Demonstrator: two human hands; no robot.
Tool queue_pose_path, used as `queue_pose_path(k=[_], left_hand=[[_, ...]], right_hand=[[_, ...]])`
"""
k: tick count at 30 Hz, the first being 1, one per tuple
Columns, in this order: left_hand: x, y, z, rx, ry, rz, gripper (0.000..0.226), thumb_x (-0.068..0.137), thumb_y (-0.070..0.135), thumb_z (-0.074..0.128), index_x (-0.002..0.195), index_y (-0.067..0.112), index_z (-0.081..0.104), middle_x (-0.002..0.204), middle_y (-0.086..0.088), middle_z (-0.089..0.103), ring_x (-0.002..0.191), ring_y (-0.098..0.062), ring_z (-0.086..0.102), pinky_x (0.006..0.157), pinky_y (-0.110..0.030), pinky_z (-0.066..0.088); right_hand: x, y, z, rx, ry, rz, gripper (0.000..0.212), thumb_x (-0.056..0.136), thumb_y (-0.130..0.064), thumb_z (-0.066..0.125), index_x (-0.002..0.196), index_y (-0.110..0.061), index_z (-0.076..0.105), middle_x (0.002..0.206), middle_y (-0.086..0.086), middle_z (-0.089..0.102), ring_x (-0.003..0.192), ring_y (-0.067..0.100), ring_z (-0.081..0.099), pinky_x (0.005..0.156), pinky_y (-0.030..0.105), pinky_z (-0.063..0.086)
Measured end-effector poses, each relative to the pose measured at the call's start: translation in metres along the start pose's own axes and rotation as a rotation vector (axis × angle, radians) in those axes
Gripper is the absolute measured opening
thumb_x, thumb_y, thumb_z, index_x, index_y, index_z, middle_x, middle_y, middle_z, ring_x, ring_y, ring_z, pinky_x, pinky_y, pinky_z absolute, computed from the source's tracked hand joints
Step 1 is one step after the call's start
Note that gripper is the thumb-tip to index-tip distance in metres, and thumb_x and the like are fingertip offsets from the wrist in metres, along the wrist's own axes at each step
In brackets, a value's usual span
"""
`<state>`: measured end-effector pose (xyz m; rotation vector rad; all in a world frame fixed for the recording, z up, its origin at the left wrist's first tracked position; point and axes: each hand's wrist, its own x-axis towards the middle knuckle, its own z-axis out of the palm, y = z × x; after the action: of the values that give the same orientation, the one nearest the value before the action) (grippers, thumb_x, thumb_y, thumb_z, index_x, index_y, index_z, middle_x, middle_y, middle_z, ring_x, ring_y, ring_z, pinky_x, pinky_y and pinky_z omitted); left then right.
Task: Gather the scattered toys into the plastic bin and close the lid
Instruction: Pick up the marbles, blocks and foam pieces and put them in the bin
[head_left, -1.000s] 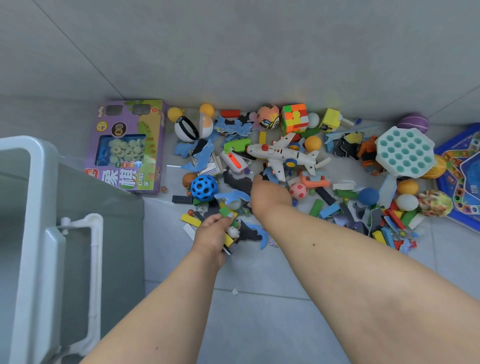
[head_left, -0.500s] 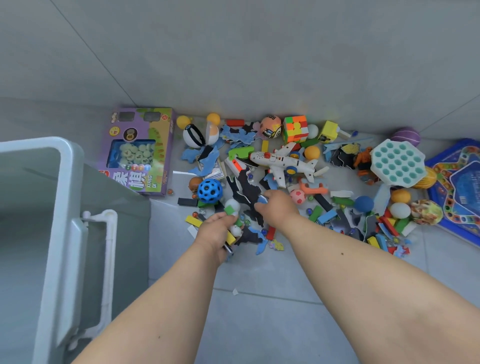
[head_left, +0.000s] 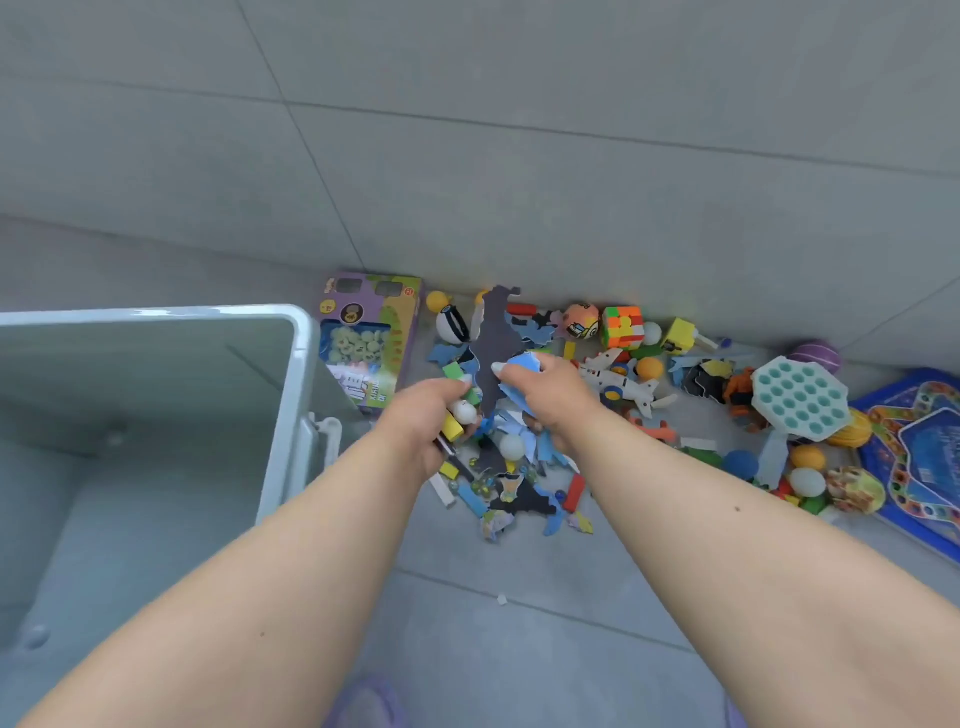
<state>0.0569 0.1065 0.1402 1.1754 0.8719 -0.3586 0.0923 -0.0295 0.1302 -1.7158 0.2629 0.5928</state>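
both hands (head_left: 540, 395) lift toys beside the bin (head_left: 291, 332).

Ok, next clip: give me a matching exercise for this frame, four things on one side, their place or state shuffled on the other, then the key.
Things
1. plastic bin
2. toy airplane
3. left hand
4. right hand

Places or states
A. lies on the floor just right of the hands
B. stands open at the left, no lid on it
C. grips a bunch of blue and dark flat puzzle pieces lifted off the pile
D. holds small blocks and a white ball

Pairs: 1-B, 2-A, 3-D, 4-C
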Motion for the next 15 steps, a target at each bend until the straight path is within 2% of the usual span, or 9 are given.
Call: queue_pose_path(k=[6, 9, 12, 15], left_hand=[[-0.054, 0.075, -0.054, 0.047, 0.052, 0.132, 0.008, 0.092, 0.013, 0.06, 0.088, 0.006, 0.06, 0.078, -0.008, 0.06, 0.063, -0.019, 0.056, 0.065, -0.029, 0.051], [-0.075, 0.091, -0.092, 0.03, 0.097, 0.141, 0.009, 0.092, 0.014, 0.06, 0.093, 0.006, 0.061, 0.085, -0.01, 0.062, 0.068, -0.019, 0.058, 0.056, -0.024, 0.054], [-0.09, 0.093, -0.134, -0.034, 0.168, 0.101, 0.009, 0.095, 0.014, 0.054, 0.089, 0.009, 0.058, 0.08, -0.008, 0.062, 0.066, -0.017, 0.059, 0.049, -0.021, 0.053], [-0.095, 0.086, -0.172, -0.079, 0.213, 0.087, 0.017, 0.097, 0.01, 0.045, 0.085, 0.008, 0.057, 0.061, -0.007, 0.066, 0.051, -0.016, 0.063, 0.046, -0.021, 0.052]], right_hand=[[-0.027, -0.07, 0.059, 0.074, -0.094, -0.133, 0.021, 0.087, -0.029, 0.064, 0.075, -0.016, 0.051, 0.071, 0.005, 0.045, 0.059, 0.018, 0.038, 0.047, 0.023, 0.029], [-0.045, -0.093, 0.094, 0.043, -0.21, -0.146, 0.02, 0.089, -0.029, 0.062, 0.079, -0.016, 0.049, 0.073, 0.003, 0.049, 0.059, 0.017, 0.045, 0.047, 0.023, 0.032], [-0.063, -0.11, 0.133, -0.075, -0.322, -0.143, 0.018, 0.092, -0.029, 0.058, 0.09, -0.013, 0.05, 0.074, 0.0, 0.053, 0.052, 0.011, 0.049, 0.047, 0.021, 0.034], [-0.073, -0.117, 0.179, -0.188, -0.412, -0.097, 0.018, 0.093, -0.03, 0.055, 0.092, -0.012, 0.049, 0.075, 0.001, 0.055, 0.052, 0.013, 0.053, 0.044, 0.021, 0.033]])
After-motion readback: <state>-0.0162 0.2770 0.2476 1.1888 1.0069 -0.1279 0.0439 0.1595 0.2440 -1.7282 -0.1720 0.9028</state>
